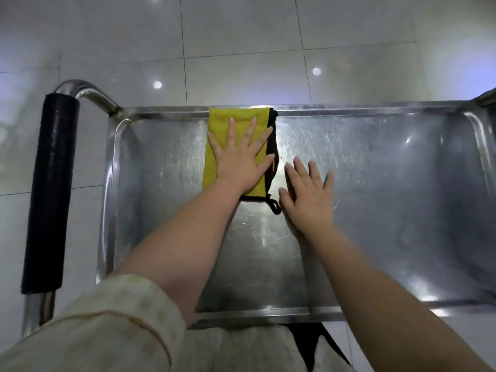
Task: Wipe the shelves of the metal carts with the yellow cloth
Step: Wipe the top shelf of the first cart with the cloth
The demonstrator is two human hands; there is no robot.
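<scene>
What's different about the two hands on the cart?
The left hand presses on the yellow cloth; the right hand lies on the bare metal shelf beside it. The left hand reaches farther, near the far rim; the right hand is closer to the person. The left hand's fingers spread wide; the right hand's are closer together. Both are flat, palm down, fingers straight.

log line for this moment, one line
step: wipe cart shelf | left hand: pressing yellow cloth near far rim | right hand: flat on shelf beside cloth
</scene>
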